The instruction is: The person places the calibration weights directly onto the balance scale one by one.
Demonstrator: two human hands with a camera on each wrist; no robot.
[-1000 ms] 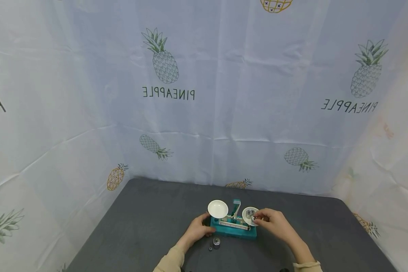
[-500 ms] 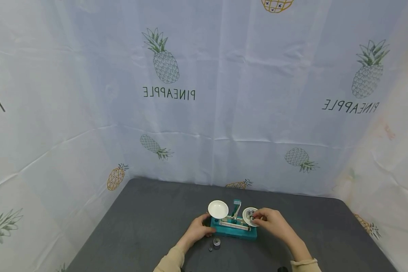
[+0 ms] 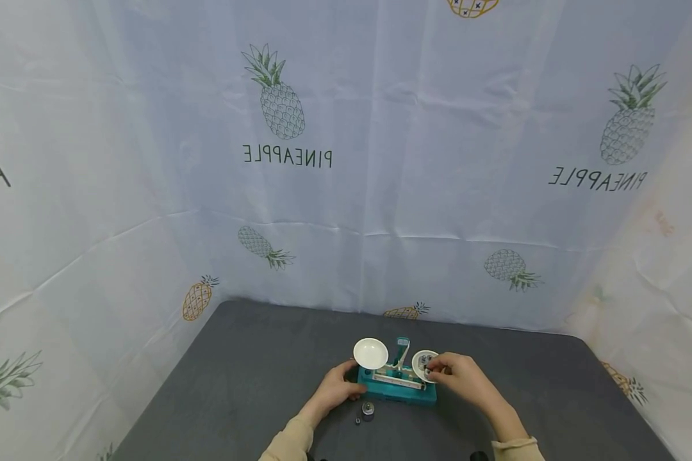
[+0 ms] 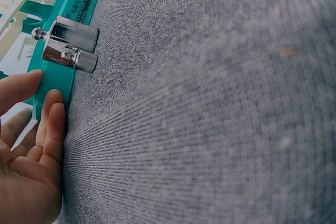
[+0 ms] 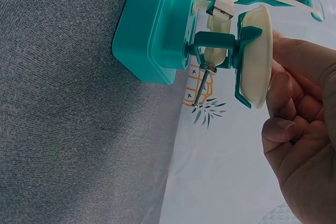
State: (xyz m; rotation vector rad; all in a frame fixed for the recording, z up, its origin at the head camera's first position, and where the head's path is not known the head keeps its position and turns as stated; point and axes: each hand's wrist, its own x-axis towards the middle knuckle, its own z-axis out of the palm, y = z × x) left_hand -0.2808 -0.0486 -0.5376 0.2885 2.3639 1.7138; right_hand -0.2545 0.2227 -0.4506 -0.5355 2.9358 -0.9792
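A teal balance scale (image 3: 402, 392) stands on the dark tabletop, an empty white pan (image 3: 371, 353) on its left. My left hand (image 3: 333, 388) grips the left end of its base, thumb at the front and fingers round the end. Over the right pan (image 3: 418, 363), my right hand (image 3: 458, 374) pinches a small metal weight, mostly covered by the fingers; other metal weights lie in that pan. In the right wrist view its fingertips are hidden behind the pan's rim (image 5: 257, 56). In front of the base stand a larger metal weight (image 3: 368, 412) and a smaller one (image 3: 357, 420).
The dark cloth-textured table (image 3: 265, 358) reaches back to a pale curtain (image 3: 346, 269) printed with pineapples, which hangs behind and at both sides. The scale's pointer arm (image 3: 402, 349) rises between the two pans.
My right hand's fingertips have shifted slightly left and lower into the right pan with the weight. My left hand stays on the base.
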